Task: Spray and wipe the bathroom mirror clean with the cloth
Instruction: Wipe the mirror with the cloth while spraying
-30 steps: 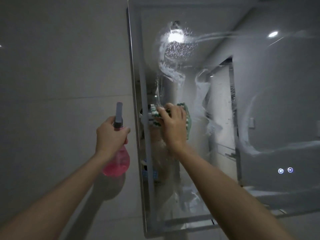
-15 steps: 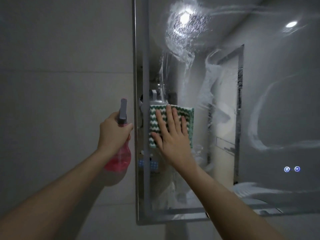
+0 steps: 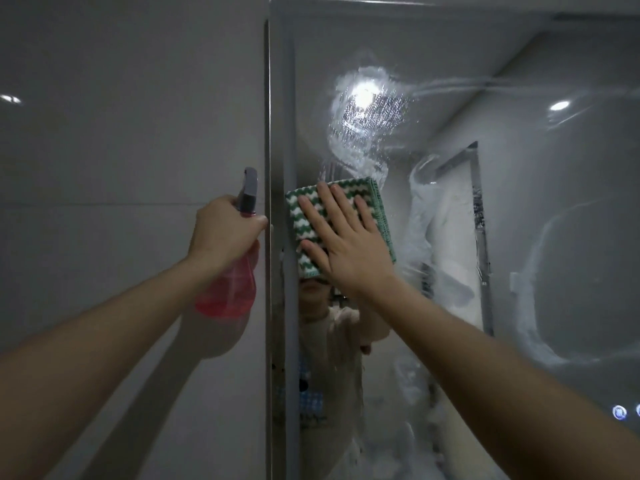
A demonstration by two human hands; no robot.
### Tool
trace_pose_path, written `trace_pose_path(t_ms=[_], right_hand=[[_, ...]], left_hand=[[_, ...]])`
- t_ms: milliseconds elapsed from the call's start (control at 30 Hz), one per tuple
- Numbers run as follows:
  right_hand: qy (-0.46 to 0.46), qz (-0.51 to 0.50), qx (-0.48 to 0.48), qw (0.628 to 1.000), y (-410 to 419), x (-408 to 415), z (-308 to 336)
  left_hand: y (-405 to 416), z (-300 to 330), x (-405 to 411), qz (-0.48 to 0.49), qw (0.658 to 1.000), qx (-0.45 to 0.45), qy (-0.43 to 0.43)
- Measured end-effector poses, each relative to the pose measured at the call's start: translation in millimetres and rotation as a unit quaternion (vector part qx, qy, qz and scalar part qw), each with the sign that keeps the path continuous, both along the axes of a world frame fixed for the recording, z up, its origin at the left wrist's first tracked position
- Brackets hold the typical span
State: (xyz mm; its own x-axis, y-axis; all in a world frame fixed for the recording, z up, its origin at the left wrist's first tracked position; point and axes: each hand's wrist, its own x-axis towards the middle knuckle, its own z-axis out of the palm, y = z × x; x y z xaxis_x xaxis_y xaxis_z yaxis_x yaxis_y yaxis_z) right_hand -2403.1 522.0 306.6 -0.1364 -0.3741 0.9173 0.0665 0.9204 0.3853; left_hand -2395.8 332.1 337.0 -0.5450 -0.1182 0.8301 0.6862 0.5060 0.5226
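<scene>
The wall mirror (image 3: 554,237) fills the right half of the view, smeared with white streaks and a wet patch near its top left. A folded green-and-white zigzag cloth (image 3: 301,216) lies flat against the glass near the mirror's left edge. My right hand (image 3: 343,244) presses it there with straight, spread fingers. My left hand (image 3: 221,233) grips the neck of a pink spray bottle (image 3: 232,289) with a grey nozzle, held just left of the mirror's frame.
A grey tiled wall (image 3: 121,150) lies to the left of the mirror. Two small lit touch buttons (image 3: 620,412) glow at the mirror's lower right. The reflection shows a person, a doorway and ceiling lights.
My right hand went from curled on the bunched cloth to flat on the spread cloth. Hand and cloth have edged up the glass. The bottle stays in place.
</scene>
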Motion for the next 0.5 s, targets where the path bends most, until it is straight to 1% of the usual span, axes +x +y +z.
trace_pose_path(t_ms=[133, 267, 333, 433, 500], right_hand=[[-0.03, -0.027, -0.014, 0.999, 0.5, 4.6, 45.6], [-0.022, -0.038, -0.015, 0.999, 1.7, 6.8, 76.5], [-0.035, -0.038, -0.021, 0.998, 2.1, 8.6, 91.7], [-0.045, -0.025, -0.042, 0.998, 1.7, 10.8, 113.7], [-0.044, -0.015, -0.054, 0.997, 0.4, 9.8, 126.7]], left_hand=[[5.4, 28.7, -3.8, 0.026, 0.999, -0.035, 0.014], [15.0, 51.5, -8.4, 0.022, 0.999, -0.023, 0.004], [18.0, 62.5, -7.5, 0.012, 1.0, -0.011, -0.004], [19.2, 75.3, -3.1, -0.004, 1.0, -0.008, 0.003], [18.2, 84.8, -3.3, -0.024, 1.0, 0.01, 0.012]])
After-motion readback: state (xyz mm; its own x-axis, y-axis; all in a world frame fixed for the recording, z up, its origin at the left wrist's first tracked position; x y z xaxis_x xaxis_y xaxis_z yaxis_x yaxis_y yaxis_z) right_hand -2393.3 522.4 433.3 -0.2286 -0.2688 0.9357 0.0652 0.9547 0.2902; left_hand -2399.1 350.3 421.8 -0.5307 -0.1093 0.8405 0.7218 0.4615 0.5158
